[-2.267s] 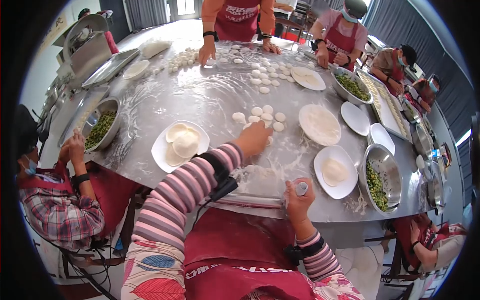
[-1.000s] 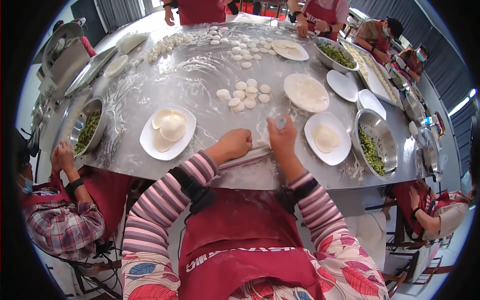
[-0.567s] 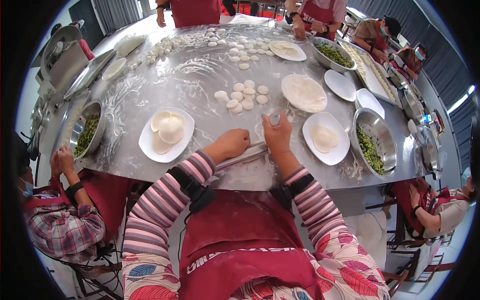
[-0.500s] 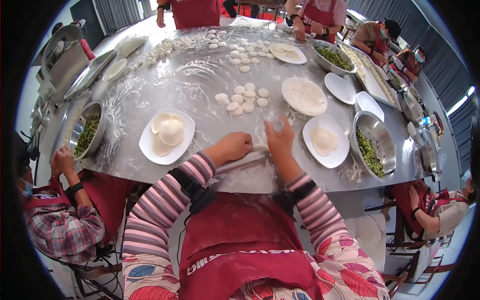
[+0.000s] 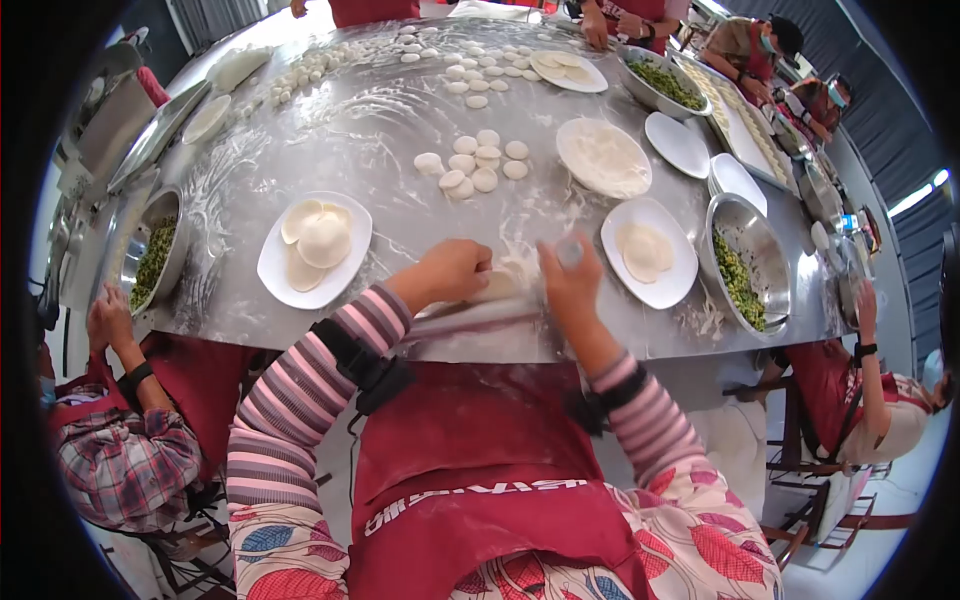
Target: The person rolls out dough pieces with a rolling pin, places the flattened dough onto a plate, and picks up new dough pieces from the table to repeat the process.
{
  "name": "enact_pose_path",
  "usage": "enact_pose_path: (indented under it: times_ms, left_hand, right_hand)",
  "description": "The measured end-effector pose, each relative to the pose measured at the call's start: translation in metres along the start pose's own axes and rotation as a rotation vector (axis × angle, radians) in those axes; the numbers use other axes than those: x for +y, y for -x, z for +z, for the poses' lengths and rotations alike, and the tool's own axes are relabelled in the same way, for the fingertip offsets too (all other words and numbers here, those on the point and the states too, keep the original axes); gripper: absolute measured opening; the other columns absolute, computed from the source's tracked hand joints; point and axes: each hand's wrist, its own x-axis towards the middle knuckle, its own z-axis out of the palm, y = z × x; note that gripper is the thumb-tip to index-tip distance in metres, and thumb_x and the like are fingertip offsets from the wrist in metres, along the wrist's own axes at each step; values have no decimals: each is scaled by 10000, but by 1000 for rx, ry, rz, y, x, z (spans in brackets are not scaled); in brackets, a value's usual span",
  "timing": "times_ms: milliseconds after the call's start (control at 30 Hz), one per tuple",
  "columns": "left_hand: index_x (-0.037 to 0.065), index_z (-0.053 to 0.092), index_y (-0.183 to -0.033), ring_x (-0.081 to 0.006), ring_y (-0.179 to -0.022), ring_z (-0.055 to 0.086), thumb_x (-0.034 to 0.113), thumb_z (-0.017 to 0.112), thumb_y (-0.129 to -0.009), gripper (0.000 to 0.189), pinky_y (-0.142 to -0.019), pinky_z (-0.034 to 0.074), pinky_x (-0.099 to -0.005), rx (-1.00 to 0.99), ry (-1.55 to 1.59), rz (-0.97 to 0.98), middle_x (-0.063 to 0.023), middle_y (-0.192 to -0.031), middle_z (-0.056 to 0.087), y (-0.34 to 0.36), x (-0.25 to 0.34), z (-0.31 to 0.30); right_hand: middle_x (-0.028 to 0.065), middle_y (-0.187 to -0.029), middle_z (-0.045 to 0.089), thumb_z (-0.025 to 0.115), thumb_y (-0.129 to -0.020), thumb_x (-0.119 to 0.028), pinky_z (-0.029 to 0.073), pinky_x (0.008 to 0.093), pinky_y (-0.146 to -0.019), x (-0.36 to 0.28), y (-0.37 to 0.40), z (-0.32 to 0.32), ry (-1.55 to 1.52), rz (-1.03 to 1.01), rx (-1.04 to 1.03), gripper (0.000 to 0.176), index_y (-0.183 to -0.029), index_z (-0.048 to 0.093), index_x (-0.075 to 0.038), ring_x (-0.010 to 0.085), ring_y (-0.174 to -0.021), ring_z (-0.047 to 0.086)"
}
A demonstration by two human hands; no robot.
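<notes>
My left hand (image 5: pixel 455 272) is closed at the near side of the table, its fingertips pinching the edge of a dough wrapper (image 5: pixel 500 284). Opposite it, my right hand (image 5: pixel 573 285) is curled, slightly blurred, around what looks like a small rolling pin (image 5: pixel 569 251), whose rounded end shows between thumb and fingers; the rest is hidden. Left of my hands, a white plate (image 5: pixel 272 272) bears several thin dough wrappers (image 5: pixel 325 240). On the right, another white plate (image 5: pixel 672 288) holds a few wrappers (image 5: pixel 645 252). Beyond my hands lie several small flattened dough discs (image 5: pixel 485 180).
A floury white plate (image 5: pixel 604 158) and bare white plates (image 5: pixel 678 145) stand at the right. Steel bowls of green filling (image 5: pixel 742 290), (image 5: pixel 150 265) flank me. Co-workers (image 5: pixel 130 440) sit on both sides and stand across the steel table (image 5: pixel 340 130). Dough pieces (image 5: pixel 330 68) lie farther back.
My view has shifted, so the table things sit higher and farther left. More of the wrapper shows between my hands. The co-worker on the right has raised a hand to a bowl.
</notes>
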Motion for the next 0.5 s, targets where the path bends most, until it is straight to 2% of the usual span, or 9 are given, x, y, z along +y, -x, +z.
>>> enact_pose_path:
  times_ms: [33,67,133,167,267,367,433,467,500]
  left_hand:
    - [-7,571,-786,-331,-707,572,144,581,-714,168,-636,439,-380,-9,-22,-4,-186,-723,586,5,2,-2]
    - [-7,571,-786,-331,-707,572,144,581,-714,168,-636,439,-380,-1,-20,-7,-186,-723,586,10,5,-6]
    - [-17,561,-769,-331,-700,571,141,582,-716,168,-630,438,-379,-170,217,-183,-189,-711,582,19,11,-7]
    - [-21,571,-784,-338,-708,573,161,562,-729,190,-641,439,-390,-97,13,-70,-200,-718,586,17,7,-1]
    - [-19,586,-805,-347,-724,575,187,535,-754,218,-658,438,-406,50,-2,-140,-211,-740,593,2,9,2]
    - [-22,591,-821,-354,-736,575,195,517,-778,233,-679,434,-413,-28,-46,-64,-219,-762,595,-3,13,-3]
    - [-26,585,-823,-353,-735,575,186,519,-783,225,-681,434,-410,-78,-109,-37,-217,-761,595,3,13,-2]
    - [-30,580,-828,-357,-740,574,174,521,-776,219,-685,434,-411,-63,-1,-97,-218,-763,593,8,12,-1]
    - [-34,574,-834,-362,-744,573,163,523,-770,213,-689,433,-411,-50,103,-157,-219,-764,591,11,12,-1]
  right_hand:
    - [160,-632,581,678,-708,-94,452,365,-556,-4,16,-14,-35,5,-17,200,-802,523,-7,314,-607,595]
    - [129,-614,576,681,-705,-81,452,348,-547,1,32,-22,-145,174,-37,194,-798,525,-14,265,-586,597]
    - [144,-614,577,685,-703,-97,446,361,-520,-2,29,-20,-181,104,2,206,-802,526,-10,297,-563,590]
    - [158,-610,571,682,-706,-108,438,374,-508,5,20,-8,-110,50,29,211,-798,521,-7,322,-554,579]
    - [200,-614,551,671,-720,-140,419,405,-503,2,-19,23,-4,-42,82,226,-806,513,-3,385,-562,545]
    - [199,-613,543,667,-725,-132,413,402,-498,5,-17,19,-50,-8,19,211,-810,513,-15,380,-559,543]
    - [175,-600,543,676,-715,-104,412,377,-482,6,10,-6,18,-177,54,207,-792,505,-18,356,-543,547]
    - [153,-593,542,684,-704,-78,414,356,-481,-4,26,-19,-162,144,-18,209,-783,499,-19,334,-532,547]
    - [154,-595,543,683,-703,-75,415,355,-482,-2,35,-23,-215,159,-16,207,-782,500,-19,335,-530,544]
